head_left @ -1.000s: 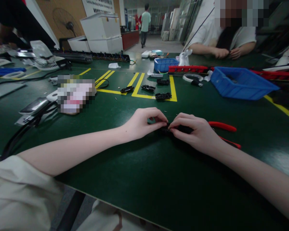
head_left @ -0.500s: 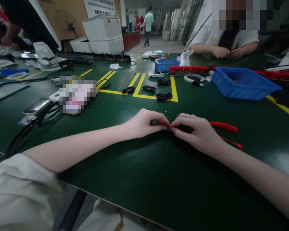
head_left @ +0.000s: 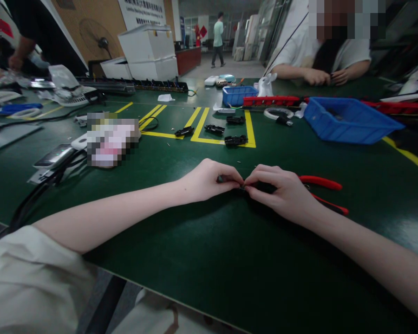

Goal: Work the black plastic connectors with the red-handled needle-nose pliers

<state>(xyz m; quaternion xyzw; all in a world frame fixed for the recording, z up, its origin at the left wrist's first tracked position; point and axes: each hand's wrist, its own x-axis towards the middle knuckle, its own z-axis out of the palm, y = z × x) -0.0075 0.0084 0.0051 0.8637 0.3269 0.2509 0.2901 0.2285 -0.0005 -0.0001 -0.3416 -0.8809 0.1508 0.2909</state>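
Note:
Fingertips of my left hand (head_left: 212, 180) and my right hand (head_left: 280, 185) meet in a pinch just above the green table. Between them is a small dark part (head_left: 242, 187), mostly covered by the fingers, so its kind cannot be made out. Both hands are closed on it. Behind my right hand lie pliers with red handles (head_left: 322, 182), their jaws hidden by the hand. Farther off, several small black parts (head_left: 236, 140) lie on and around the yellow tape marks.
A large blue bin (head_left: 351, 125) stands at the right, a smaller blue bin (head_left: 239, 95) farther back. A red strip (head_left: 271, 101) runs between them. At the left are a phone-like object (head_left: 113, 144) and black cables (head_left: 31, 197). A person's hands (head_left: 320, 76) work across the table (head_left: 181, 260).
My hands hold nearly the same pose, pinching at the small dark part. The view has shifted slightly, and a person in the background has walked a little to the right.

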